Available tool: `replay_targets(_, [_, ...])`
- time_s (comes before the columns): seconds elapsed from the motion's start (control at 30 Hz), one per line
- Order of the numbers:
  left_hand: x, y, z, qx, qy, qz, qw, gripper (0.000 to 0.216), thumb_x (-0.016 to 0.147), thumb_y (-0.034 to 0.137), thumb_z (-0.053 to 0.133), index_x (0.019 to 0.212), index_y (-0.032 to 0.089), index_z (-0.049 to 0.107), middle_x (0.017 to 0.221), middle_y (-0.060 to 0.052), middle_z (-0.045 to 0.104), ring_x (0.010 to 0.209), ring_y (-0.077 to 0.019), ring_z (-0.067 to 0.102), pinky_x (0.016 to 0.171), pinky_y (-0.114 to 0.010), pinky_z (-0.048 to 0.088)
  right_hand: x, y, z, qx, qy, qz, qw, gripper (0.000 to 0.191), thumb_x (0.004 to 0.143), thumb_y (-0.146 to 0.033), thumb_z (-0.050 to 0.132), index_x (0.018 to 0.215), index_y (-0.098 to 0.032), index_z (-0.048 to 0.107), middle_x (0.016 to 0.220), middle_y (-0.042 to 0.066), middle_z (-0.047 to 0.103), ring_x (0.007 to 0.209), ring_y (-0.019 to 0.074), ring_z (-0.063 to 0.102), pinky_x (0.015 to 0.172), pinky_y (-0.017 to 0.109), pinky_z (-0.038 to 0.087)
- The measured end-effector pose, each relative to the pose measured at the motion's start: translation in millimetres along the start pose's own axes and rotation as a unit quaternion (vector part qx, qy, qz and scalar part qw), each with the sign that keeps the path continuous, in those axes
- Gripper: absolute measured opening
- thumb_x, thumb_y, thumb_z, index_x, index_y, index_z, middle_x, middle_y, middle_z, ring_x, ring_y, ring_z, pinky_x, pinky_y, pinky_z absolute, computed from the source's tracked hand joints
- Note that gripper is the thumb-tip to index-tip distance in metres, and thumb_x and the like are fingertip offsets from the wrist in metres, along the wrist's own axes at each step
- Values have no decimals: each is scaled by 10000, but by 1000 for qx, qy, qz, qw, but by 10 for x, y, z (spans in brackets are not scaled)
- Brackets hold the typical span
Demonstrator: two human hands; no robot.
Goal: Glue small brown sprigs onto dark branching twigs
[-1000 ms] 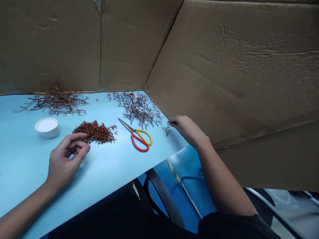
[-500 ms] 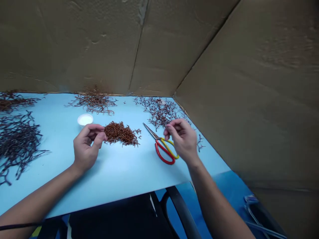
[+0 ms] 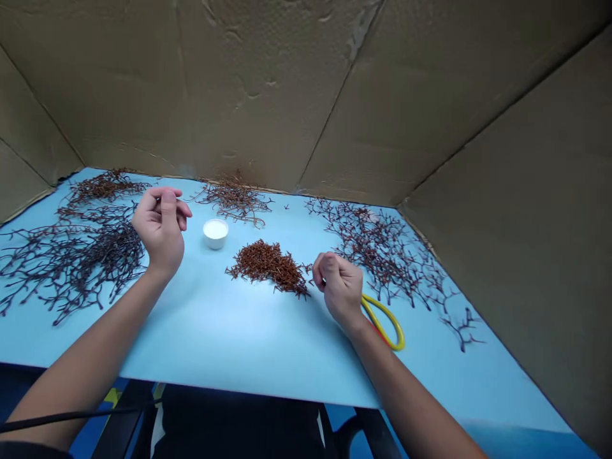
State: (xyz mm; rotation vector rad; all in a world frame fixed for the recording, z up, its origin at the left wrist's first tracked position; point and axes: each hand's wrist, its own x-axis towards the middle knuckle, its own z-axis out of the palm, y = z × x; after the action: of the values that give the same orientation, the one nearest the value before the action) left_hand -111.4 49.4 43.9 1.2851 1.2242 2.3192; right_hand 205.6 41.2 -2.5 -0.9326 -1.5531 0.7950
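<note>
Two hands hover over the light-blue counter, and the heap of short brown bits near its middle serves as the marker. The right hand sits just right of the heap, close to its edge, closed into a loose fist; I cannot tell whether it holds anything. The scissors lie further right of the heap, partly hidden by that wrist, with only a yellow loop showing. The left hand is raised well left of the heap, fingers curled in and thumb against the forefinger; anything pinched there is too small to tell. A small white cup stands between the heap and the left hand. Dark branches spread far left of the heap, dark sprigs lie to its right, and reddish twigs lie behind it by the cardboard wall.
</note>
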Motion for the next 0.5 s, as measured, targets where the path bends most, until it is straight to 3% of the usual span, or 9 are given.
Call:
replay_targets(0.17, [-2, -160, -19, 2, -18, -20, 1000, 362, 999, 528, 713, 877, 190, 670, 669, 12, 650, 481, -83, 507, 455, -213, 382, 14, 25, 73, 73, 3, 36, 997, 419, 1046, -578, 633, 807, -240, 566, 738, -22, 571, 514, 112, 469, 480, 271, 373])
replay_targets(0.33, [-108, -229, 26, 29, -14, -13, 999, 252, 904, 404, 847, 981, 193, 732, 875, -23, 728, 740, -121, 658, 622, -214, 501, 24, -9, 33, 118, 9, 39, 992, 626, 1064, -634, 562, 606, -227, 436, 495, -51, 418, 451, 97, 349, 453, 256, 280])
replay_targets(0.4, [-145, -243, 43, 44, -32, -5, 998, 235, 904, 399, 846, 987, 198, 757, 917, -36, 750, 809, -142, 685, 697, -240, 526, 37, -2, 24, 124, 45, 50, 990, 553, 986, -618, 708, 646, -215, 543, 579, -27, 539, 477, 97, 429, 450, 246, 320])
replay_targets(0.5, [-195, -257, 58, 59, -63, -2, 996, 250, 941, 458, 802, 948, 208, 791, 914, -50, 755, 810, -159, 673, 691, -267, 506, 74, 10, 49, 122, 78, 73, 987, 419, 822, -576, 899, 835, -206, 704, 829, 20, 691, 554, 109, 540, 473, 246, 408])
